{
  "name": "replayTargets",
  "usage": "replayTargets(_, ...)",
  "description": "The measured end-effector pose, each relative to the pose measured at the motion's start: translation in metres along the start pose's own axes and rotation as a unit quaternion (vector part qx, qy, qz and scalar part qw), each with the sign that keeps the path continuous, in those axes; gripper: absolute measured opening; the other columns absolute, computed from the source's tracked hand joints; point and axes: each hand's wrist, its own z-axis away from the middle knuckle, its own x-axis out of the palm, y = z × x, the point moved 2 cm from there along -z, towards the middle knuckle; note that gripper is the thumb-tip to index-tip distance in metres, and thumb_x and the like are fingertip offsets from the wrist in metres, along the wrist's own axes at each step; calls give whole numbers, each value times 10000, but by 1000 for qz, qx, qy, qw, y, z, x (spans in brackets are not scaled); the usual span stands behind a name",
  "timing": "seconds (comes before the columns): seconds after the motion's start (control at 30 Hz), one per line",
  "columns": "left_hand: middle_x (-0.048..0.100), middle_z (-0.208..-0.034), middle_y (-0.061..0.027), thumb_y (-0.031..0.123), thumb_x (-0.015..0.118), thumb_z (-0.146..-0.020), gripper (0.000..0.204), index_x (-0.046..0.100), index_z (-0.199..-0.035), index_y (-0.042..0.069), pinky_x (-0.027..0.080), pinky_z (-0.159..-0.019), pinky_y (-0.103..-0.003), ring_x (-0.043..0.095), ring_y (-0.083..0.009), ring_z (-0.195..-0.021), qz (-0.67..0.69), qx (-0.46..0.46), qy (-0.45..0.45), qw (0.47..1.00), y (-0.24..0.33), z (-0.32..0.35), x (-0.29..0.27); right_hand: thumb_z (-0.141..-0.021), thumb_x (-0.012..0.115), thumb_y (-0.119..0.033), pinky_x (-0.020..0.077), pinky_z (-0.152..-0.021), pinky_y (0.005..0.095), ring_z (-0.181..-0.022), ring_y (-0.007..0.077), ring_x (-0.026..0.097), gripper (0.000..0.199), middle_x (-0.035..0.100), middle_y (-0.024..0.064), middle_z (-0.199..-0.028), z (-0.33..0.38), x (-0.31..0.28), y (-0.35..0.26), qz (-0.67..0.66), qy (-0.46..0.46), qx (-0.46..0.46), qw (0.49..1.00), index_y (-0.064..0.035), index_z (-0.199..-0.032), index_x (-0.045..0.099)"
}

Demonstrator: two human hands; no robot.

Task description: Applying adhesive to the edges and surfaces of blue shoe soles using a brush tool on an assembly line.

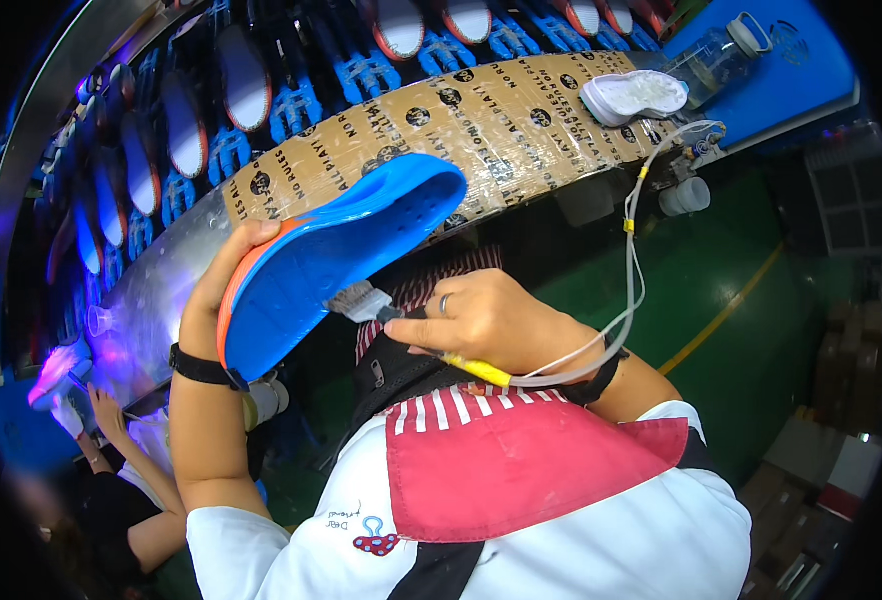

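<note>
Operator, head view. Torso: white short-sleeve top; sleeve hems end approx. at upper arm. Chest: red bib-type panel w/ red-and-white striped band along its upper edge. Black strap runs from collar area down over front, w/ small metal fitting near top. Lower front: small printed motif, red w/ white dots, plus thin line script beside it (not legible).

Left hand [223, 268]: black band at wrist, narrow, snug fit.

Right hand [481, 322]: plain metal ring on one finger; black band at wrist, partly hidden by tubing.
</note>
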Motion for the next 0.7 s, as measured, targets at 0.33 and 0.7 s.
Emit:
replayTargets(0.33,653,-1029,-162,273,639,-834,436,578,-1136,-35,541,-779,-291,656,-204,-877,-5,13,23,1000,4,8,1,-710,732,-125,454,-491,291,-549,176,533,282,511,25,-587,6,-5,6,51,89,36,994,-94,-984,674)
replayTargets(0.7,666,-972,-164,309,637,-835,449,588,-1110,-42,552,-727,-278,664,-207,-833,-3,50,54,997,4,13,-1,-759,698,-137,474,-535,305,-581,210,572,187,539,32,-588,11,-1,13,19,-3,19,1000,-106,-942,676)
